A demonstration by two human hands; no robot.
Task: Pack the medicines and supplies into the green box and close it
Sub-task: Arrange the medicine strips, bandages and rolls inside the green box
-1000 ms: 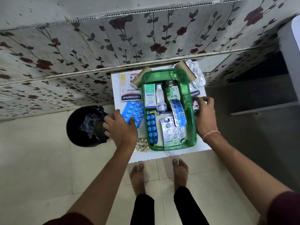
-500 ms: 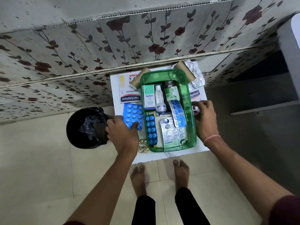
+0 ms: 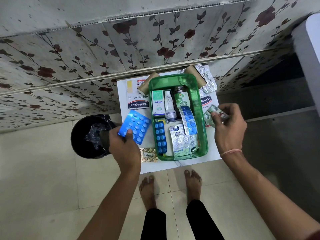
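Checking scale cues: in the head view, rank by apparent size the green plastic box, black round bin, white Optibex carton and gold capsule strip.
1. Green plastic box
2. Black round bin, looks only slightly smaller, though it stands lower, so unsure
3. White Optibex carton
4. Gold capsule strip

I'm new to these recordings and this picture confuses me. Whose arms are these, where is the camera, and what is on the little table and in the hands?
There is no machine here: a person wears a camera on the head, looking down past both arms to their own bare feet. One view only.

On the small white table stands an open green box, already holding an Optibex carton, a Dettol bottle and several pill strips. Beside the box lie a Hansaplast packet, a gold capsule strip, cardboard rolls and crumpled foil. A black bin stands on the floor at the left.

The left hand has a grip on a blue tablet sheet, lifted beside the box. The right hand pinches a silvery pill strip at the box's right side.
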